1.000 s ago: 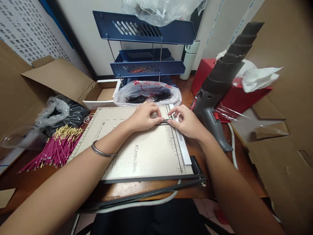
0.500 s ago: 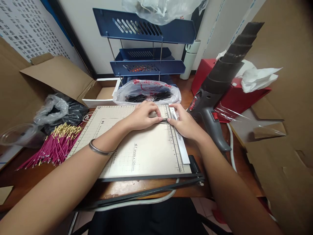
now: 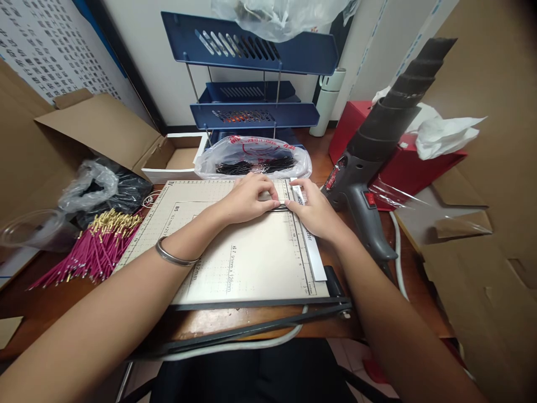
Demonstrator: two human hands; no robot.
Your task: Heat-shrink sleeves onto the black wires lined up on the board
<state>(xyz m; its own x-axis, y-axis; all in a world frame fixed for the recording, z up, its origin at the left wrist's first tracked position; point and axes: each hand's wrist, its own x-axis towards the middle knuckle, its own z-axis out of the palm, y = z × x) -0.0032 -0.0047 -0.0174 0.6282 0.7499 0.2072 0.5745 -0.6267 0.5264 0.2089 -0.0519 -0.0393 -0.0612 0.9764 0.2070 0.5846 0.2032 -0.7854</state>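
far left: a clear plastic cup (image 3: 31, 230) lying on its side on the brown wooden desk (image 3: 46, 305), beside a crumpled black-and-clear plastic bag (image 3: 103, 190) and an open brown cardboard box (image 3: 96, 131); just in front of them, a loose pile of magenta wires with gold-coloured metal ends (image 3: 94, 249); centre: a beige paper-cutter board with printed grid and size marks (image 3: 247, 263), its black cutting arm (image 3: 251, 330) swung down and lying along the near desk edge over a white cable (image 3: 235, 348); on the board's far right part, the left hand (image 3: 247, 198), a silver bangle (image 3: 174, 257) on its wrist, presses curled fingers down on a thin bundle of black tubing (image 3: 282, 207) lying across the board toward its ruler edge; the right hand (image 3: 314, 212) meets it there, fingertips closed on the same bundle at the white ruler strip (image 3: 312, 246), so the two hands touch; behind them, a clear bag of black tubing (image 3: 254, 159) and a blue three-tier metal tray rack (image 3: 251, 73); right: a grey-and-black heat gun (image 3: 373, 157) standing nozzle up against a red box (image 3: 403, 162) topped with white tissue (image 3: 444, 134); far right: brown cardboard sheets (image 3: 482, 224)
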